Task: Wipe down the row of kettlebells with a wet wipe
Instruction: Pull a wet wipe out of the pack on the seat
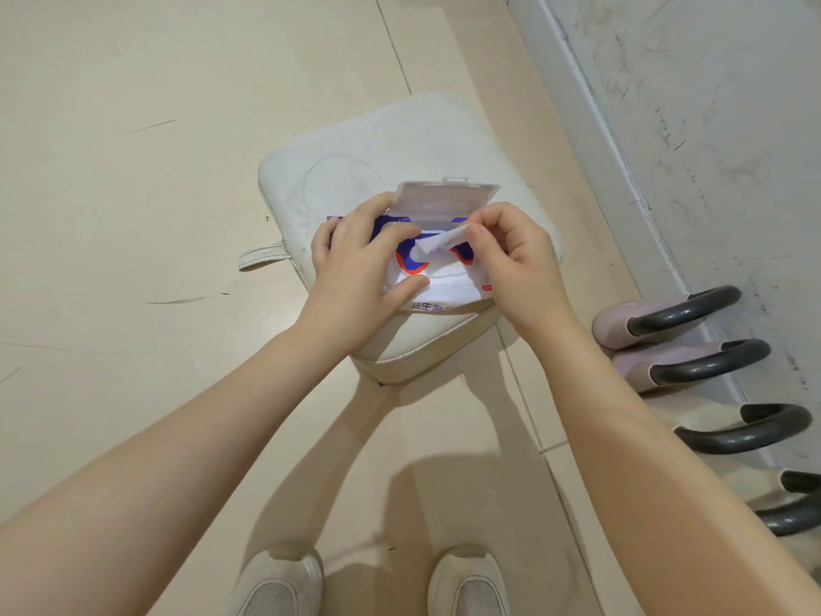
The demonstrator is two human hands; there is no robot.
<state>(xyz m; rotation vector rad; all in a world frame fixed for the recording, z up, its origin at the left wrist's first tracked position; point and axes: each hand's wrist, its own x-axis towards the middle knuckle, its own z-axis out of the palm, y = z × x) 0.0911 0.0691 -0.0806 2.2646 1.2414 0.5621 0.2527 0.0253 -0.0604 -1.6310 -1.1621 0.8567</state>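
A white and blue pack of wet wipes [444, 286] lies on a cream stool, its clear plastic lid [446, 200] flipped up. My left hand [360, 264] presses down on the pack's left side. My right hand [511, 260] pinches the corner of a white wet wipe [437, 243] that sticks out of the pack's opening. Along the wall at the right stands a row of kettlebells with dark curved handles: two pinkish ones [622, 322] [639, 371], then a cream one [711, 420] and another handle [795, 513] at the frame's edge.
The cream padded stool [355, 162] stands on a beige tiled floor, with a strap loop [262, 257] at its left side. A grey scuffed wall [711, 126] runs along the right. My two light shoes [284, 580] [471, 584] show at the bottom.
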